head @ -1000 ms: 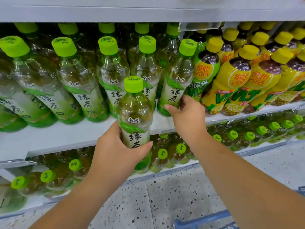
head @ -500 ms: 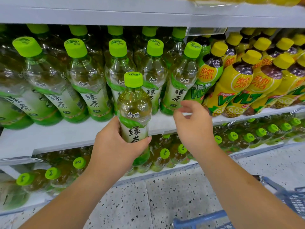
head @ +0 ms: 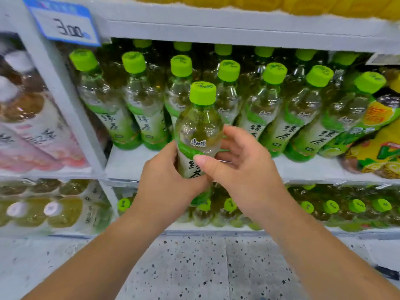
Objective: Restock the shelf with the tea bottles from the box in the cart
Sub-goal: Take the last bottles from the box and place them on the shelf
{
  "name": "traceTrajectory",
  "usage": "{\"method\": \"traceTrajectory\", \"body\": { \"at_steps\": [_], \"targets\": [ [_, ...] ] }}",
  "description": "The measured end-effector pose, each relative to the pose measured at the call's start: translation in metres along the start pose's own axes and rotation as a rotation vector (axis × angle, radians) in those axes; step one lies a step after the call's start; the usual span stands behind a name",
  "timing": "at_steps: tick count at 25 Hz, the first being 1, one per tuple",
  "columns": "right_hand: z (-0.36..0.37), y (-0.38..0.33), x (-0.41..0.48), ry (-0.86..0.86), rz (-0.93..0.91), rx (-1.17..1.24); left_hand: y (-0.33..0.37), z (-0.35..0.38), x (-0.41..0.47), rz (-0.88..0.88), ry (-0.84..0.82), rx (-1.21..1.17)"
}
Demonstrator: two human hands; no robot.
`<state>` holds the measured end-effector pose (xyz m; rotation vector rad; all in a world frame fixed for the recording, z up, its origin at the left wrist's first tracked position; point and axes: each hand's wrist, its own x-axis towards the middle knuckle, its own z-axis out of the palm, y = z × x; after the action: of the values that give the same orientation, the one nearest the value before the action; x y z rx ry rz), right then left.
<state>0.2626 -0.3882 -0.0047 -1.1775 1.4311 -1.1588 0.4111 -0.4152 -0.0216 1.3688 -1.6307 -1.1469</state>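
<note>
In front of the middle shelf (head: 129,163), one tea bottle (head: 199,128) is held upright in the air, near the front edge of the shelf board and not yet set on it. Its green cap (head: 202,93) overlaps the row of green-capped tea bottles (head: 277,118) standing farther back on the shelf.

Hand state:
- The left hand (head: 164,187) grips the lower body of the bottle from the left, fingers wrapped round the label.
- The right hand (head: 246,169) is now on the same bottle. Its thumb presses the front of the label and its fingers curve round the far right side.
- Both hands are together, clamped on one bottle.

Changes from the frame half a second earlier:
- The right hand was then clear of the held bottle, off to the right, near a shelf bottle. It has come across to the left and closed on the held bottle.
- The left hand's grip is unchanged.
- The view has swung to the left. A blue-edged price tag (head: 65,27), a white upright post (head: 65,100) and pink-labelled bottles (head: 43,137) now show at the left. The yellow bottles (head: 378,152) have shifted to the right edge.
- The blue cart rail seen earlier at the bottom is out of view.

Below, the lower-shelf bottles (head: 331,207) lie with green caps facing outward, above a speckled floor (head: 194,267).
</note>
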Motion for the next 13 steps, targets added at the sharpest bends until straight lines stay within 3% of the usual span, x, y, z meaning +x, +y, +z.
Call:
{"method": "traceTrajectory", "body": {
  "at_steps": [5, 13],
  "targets": [
    [0.082, -0.008, 0.031, -0.070, -0.093, -0.021, -0.035, -0.071, 0.006, 0.060, 0.225, 0.165],
    [0.152, 0.006, 0.058, -0.021, -0.159, -0.022, -0.072, -0.116, 0.030, 0.060, 0.284, 0.266]
  ]
}}
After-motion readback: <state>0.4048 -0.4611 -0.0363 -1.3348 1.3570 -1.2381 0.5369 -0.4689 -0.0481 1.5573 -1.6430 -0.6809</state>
